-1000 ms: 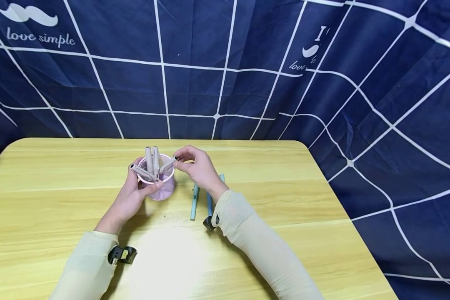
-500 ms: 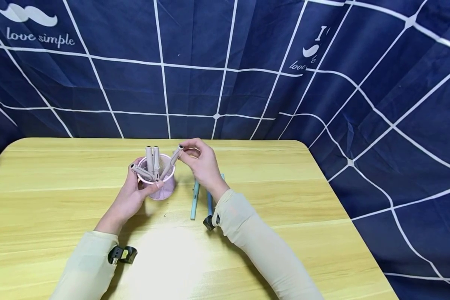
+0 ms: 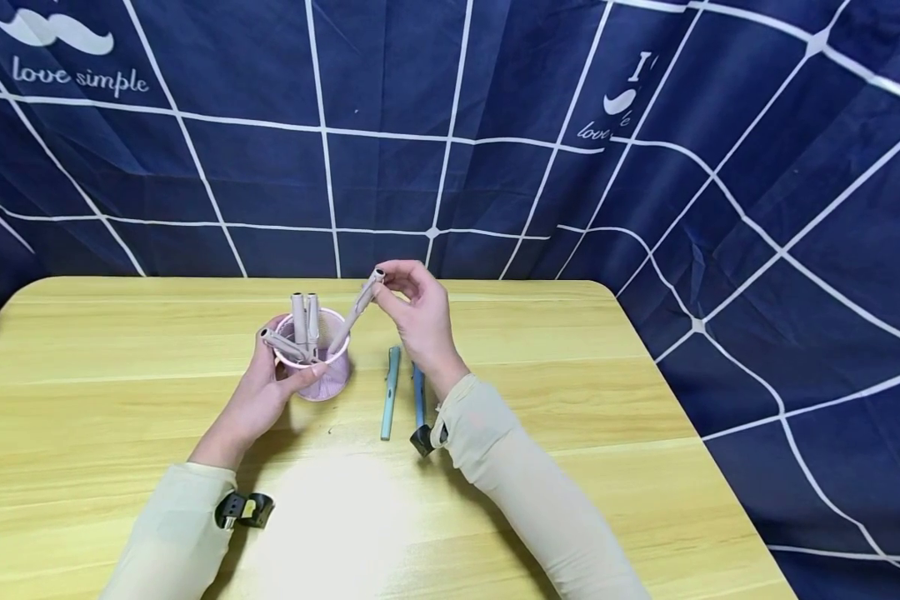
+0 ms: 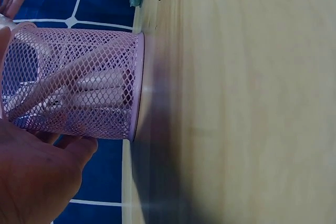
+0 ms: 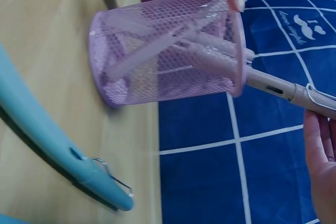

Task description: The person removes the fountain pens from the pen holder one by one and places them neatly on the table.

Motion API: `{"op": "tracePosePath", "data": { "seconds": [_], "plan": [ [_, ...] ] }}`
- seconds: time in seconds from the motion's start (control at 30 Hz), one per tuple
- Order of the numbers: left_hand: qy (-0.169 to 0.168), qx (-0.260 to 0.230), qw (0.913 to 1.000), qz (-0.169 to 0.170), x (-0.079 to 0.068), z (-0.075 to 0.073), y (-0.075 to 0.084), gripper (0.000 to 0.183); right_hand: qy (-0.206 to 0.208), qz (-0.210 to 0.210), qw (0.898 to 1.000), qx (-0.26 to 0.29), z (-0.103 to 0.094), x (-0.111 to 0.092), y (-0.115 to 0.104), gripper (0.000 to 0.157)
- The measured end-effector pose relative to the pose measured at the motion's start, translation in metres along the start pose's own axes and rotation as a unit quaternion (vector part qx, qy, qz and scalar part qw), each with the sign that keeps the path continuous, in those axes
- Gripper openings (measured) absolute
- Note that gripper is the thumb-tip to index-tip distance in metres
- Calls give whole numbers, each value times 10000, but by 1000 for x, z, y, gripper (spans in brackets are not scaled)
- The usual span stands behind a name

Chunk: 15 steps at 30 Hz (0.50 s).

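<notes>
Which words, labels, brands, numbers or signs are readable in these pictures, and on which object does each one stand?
"love simple": on the blue cloth, upper left in the head view, below a white mustache sign.
"I" and "love": same cloth, farther right in the head view; a fold breaks the rest.
"I", a heart, "love simple": cloth in the right wrist view, small and slanted.
Pens and pink mesh cup: no readable text.
</notes>
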<state>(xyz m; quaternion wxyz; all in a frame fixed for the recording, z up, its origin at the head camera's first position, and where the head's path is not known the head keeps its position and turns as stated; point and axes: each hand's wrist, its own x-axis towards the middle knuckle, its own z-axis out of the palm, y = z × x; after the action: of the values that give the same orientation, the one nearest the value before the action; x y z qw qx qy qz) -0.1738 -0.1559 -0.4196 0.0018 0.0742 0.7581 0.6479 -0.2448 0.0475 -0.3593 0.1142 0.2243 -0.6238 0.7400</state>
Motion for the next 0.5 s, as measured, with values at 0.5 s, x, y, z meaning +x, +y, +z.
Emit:
{"op": "tracePosePath", "data": {
  "seconds": [0.5],
  "plan": [
    [-36,-7,10000,65,-1,0,0,82,345,-71,9987,380,-25,7,-16,21]
  ]
}}
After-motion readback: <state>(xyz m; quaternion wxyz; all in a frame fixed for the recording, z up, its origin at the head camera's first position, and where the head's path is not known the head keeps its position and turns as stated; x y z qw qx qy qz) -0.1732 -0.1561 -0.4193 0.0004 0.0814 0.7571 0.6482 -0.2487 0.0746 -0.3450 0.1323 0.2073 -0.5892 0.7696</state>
